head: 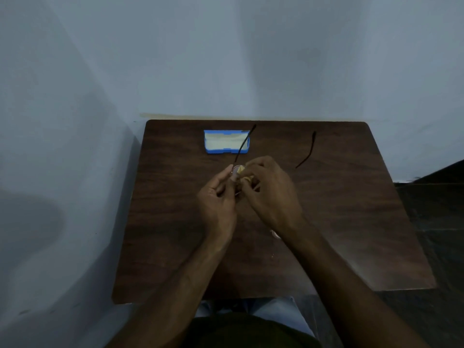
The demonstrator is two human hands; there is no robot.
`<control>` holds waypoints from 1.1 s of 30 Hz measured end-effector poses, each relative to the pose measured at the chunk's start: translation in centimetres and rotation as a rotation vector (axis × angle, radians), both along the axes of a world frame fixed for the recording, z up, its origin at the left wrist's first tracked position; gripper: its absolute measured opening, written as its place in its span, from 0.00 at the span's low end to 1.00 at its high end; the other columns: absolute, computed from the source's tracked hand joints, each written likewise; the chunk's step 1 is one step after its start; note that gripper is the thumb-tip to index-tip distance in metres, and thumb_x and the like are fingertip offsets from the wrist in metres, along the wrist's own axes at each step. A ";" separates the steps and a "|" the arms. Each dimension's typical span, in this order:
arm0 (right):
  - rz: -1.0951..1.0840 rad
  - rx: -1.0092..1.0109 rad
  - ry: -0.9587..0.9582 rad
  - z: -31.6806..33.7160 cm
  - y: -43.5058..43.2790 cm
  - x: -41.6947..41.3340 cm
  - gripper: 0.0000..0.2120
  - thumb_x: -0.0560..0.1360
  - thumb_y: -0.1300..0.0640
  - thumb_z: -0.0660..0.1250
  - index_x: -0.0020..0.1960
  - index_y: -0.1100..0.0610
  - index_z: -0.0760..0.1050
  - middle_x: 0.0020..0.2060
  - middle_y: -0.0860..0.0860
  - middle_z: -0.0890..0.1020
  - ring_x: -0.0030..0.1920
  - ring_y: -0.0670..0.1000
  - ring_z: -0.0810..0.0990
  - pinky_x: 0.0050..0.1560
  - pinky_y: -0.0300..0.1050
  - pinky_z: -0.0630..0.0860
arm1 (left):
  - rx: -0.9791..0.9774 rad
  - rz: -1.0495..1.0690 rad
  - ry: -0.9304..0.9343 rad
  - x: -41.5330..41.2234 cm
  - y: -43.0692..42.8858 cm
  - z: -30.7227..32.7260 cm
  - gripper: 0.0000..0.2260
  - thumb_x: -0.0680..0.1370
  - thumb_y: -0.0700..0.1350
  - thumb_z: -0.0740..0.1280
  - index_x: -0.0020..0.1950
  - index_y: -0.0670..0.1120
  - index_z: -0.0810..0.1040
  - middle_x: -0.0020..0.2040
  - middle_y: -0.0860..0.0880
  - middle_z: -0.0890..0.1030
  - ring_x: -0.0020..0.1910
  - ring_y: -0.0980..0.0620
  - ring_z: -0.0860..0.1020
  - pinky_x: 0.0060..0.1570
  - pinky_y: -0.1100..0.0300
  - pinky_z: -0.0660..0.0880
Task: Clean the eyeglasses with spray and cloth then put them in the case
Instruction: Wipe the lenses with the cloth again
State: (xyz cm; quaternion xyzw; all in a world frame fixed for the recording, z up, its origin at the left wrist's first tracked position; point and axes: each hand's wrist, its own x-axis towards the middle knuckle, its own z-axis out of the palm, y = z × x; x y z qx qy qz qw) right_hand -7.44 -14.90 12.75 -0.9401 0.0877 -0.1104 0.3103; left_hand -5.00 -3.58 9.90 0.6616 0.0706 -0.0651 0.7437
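The eyeglasses (244, 144) are held above the middle of the brown table (339, 209), their two dark temple arms pointing away from me. My left hand (218, 199) grips the frame at one lens. My right hand (271, 194) presses a yellow cloth (244, 173) against that lens. Most of the lenses are hidden by my fingers. The blue case (226, 141) lies open at the back of the table, its pale lining showing. A small pale object (275, 234), partly hidden under my right wrist, may be the spray bottle; I cannot tell.
The table stands against a light blue wall (226, 59), with another wall close on the left. Dark floor (431, 222) lies to the right. My lap shows at the table's near edge.
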 end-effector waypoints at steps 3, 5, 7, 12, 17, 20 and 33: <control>-0.007 -0.015 -0.021 0.4 0.2 0.5 0.06 0.79 0.56 0.71 0.55 0.54 0.83 0.56 0.49 0.80 0.51 0.44 0.78 0.49 0.40 0.77 | 0.031 0.002 -0.004 0.4 -0.2 -0.1 0.14 0.82 0.38 0.70 0.68 0.42 0.82 0.58 0.48 0.88 0.56 0.54 0.87 0.56 0.50 0.85; 0.034 0.035 -0.028 0.7 0.4 0.7 0.05 0.80 0.56 0.71 0.55 0.54 0.83 0.54 0.48 0.82 0.50 0.44 0.79 0.51 0.41 0.78 | 0.045 0.006 0.005 0.7 -0.3 -0.2 0.15 0.82 0.36 0.69 0.68 0.42 0.82 0.59 0.48 0.87 0.57 0.53 0.87 0.57 0.47 0.85; 0.053 0.030 -0.021 0.8 0.4 0.6 0.04 0.79 0.57 0.71 0.53 0.54 0.83 0.52 0.48 0.83 0.48 0.43 0.78 0.50 0.41 0.77 | 0.050 0.003 0.009 0.8 -0.2 -0.2 0.14 0.83 0.35 0.68 0.68 0.42 0.82 0.56 0.52 0.88 0.56 0.55 0.87 0.57 0.50 0.85; -0.014 -0.043 -0.027 0.8 0.2 0.7 0.13 0.79 0.57 0.70 0.63 0.51 0.77 0.54 0.50 0.82 0.51 0.49 0.78 0.46 0.43 0.70 | 0.059 -0.014 -0.025 0.1 -0.8 0.2 0.13 0.83 0.33 0.67 0.66 0.38 0.82 0.49 0.57 0.85 0.46 0.65 0.86 0.43 0.68 0.81; 0.010 0.046 -0.060 0.8 0.8 0.2 0.18 0.78 0.56 0.73 0.65 0.53 0.72 0.51 0.45 0.86 0.48 0.48 0.83 0.48 0.44 0.77 | 0.089 -0.006 -0.034 0.4 -0.2 0.0 0.14 0.83 0.35 0.68 0.68 0.41 0.82 0.52 0.57 0.86 0.52 0.60 0.87 0.53 0.57 0.85; 0.018 -0.126 -0.061 0.5 0.5 0.0 0.16 0.78 0.57 0.72 0.63 0.55 0.74 0.48 0.49 0.84 0.48 0.52 0.80 0.41 0.46 0.74 | 0.084 0.012 -0.021 0.2 -0.1 0.2 0.13 0.83 0.35 0.69 0.67 0.40 0.83 0.50 0.58 0.86 0.49 0.61 0.87 0.48 0.62 0.85; -0.002 -0.215 -0.112 0.7 1.1 0.2 0.18 0.78 0.57 0.71 0.66 0.57 0.73 0.49 0.53 0.84 0.49 0.54 0.79 0.41 0.45 0.70 | 0.102 0.044 -0.031 0.0 0.1 0.5 0.13 0.82 0.38 0.70 0.66 0.43 0.84 0.57 0.49 0.88 0.55 0.54 0.87 0.56 0.49 0.85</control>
